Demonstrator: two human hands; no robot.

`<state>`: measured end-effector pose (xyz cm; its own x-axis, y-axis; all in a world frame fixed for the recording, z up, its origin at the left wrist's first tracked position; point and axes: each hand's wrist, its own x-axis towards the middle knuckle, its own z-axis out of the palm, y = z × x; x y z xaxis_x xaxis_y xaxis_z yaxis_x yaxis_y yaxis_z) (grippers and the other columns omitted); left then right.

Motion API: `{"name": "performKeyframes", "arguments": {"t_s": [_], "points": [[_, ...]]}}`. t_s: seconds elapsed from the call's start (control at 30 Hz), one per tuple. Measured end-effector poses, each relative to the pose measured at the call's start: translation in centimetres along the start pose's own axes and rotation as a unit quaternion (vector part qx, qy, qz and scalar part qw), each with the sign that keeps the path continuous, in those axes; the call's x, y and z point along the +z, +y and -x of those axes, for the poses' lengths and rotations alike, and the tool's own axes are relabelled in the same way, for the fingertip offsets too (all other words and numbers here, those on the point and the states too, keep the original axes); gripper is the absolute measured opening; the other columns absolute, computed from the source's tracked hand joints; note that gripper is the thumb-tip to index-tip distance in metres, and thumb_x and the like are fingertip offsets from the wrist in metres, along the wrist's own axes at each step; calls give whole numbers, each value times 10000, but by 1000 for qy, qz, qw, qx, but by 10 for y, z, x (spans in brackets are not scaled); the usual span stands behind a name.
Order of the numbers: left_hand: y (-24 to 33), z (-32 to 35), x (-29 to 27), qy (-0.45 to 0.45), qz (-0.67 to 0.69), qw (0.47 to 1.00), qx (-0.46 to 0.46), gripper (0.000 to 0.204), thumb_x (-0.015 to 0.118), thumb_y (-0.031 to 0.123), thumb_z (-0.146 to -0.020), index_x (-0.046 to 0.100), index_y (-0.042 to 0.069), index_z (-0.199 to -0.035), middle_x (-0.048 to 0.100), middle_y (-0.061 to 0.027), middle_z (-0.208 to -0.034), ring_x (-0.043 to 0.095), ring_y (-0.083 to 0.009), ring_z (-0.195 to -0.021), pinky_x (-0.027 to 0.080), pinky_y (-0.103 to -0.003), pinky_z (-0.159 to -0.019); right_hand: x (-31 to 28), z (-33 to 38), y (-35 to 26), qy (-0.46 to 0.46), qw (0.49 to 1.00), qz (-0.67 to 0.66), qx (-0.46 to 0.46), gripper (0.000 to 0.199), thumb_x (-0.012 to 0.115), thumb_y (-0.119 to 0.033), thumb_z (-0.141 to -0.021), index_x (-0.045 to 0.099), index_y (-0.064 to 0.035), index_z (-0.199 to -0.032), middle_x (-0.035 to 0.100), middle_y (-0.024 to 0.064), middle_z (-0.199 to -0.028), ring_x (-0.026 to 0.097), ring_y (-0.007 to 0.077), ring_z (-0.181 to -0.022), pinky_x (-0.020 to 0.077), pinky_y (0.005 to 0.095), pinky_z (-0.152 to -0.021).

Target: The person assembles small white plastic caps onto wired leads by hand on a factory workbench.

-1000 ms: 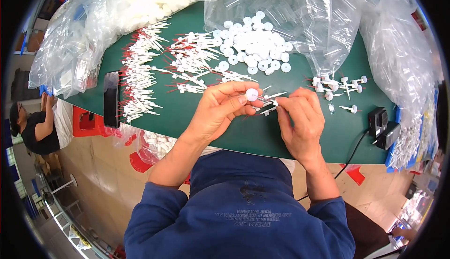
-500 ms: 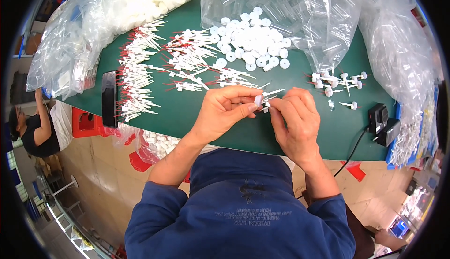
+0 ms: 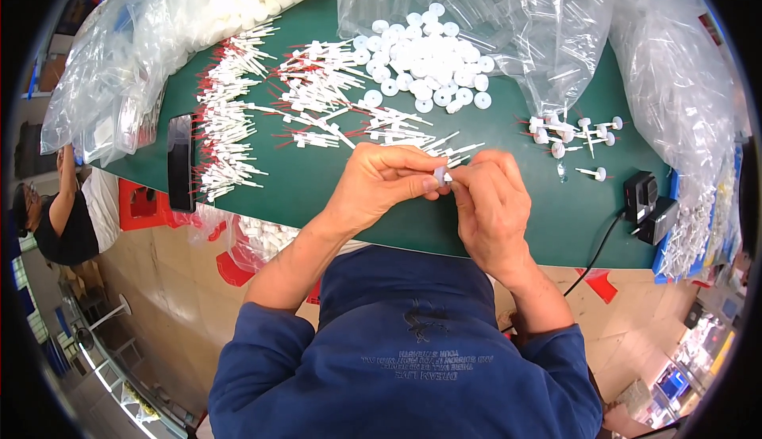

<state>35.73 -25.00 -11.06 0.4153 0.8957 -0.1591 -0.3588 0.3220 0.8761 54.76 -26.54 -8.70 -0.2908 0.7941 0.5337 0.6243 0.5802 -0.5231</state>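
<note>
Left hand (image 3: 381, 189) and right hand (image 3: 488, 205) meet fingertip to fingertip above the green table (image 3: 317, 193), both pinched shut on a small white plastic cap (image 3: 439, 175); judged featherlight, stiff, smooth and easily dropped, best pinched at its rim.

One view only, riding on my head and looking steeply down over my chest at the green table (image 3: 333, 193), close in. My forearms enter from the near edge; the fisheye bends the far bags (image 3: 556, 26) around the rim.
</note>
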Motion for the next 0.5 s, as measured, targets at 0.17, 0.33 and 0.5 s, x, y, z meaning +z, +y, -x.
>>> {"name": "performKeyframes", "arguments": {"t_s": [0.17, 0.33, 0.5], "points": [[-3, 3, 2, -12, -41, 999, 16, 291, 656, -116, -895, 701, -56, -1176, 703, -148, -1047, 716, -203, -898, 593, -265, -763, 8, 8, -5, 32, 999, 6, 5, 239, 730, 82, -722, 660, -20, -927, 583, 82, -769, 612, 283, -806, 505, 372, -648], [21, 6, 13, 67, -185, 979, 52, 296, 697, -81, -878, 705, -35, -1170, 700, -131, -1052, 713, -164, -842, 587, -257, -699, 0, 6, 11, 31, 999, 0, 20, 226, 738, 77, -737, 667, -14, -932, 626, 98, -810, 627, 296, -826, 513, 388, -691], [42, -23, -24, 225, -617, 718, 231, 256, 802, 106, -800, 696, 9, -1012, 672, -126, -909, 700, -268, -737, 525, -374, -603, -48, -7, 58, 143, 969, 180, 93, 219, 728, 53, -787, 684, -31, -984, 668, 120, -962, 630, 326, -965, 503, 426, -859]]}}
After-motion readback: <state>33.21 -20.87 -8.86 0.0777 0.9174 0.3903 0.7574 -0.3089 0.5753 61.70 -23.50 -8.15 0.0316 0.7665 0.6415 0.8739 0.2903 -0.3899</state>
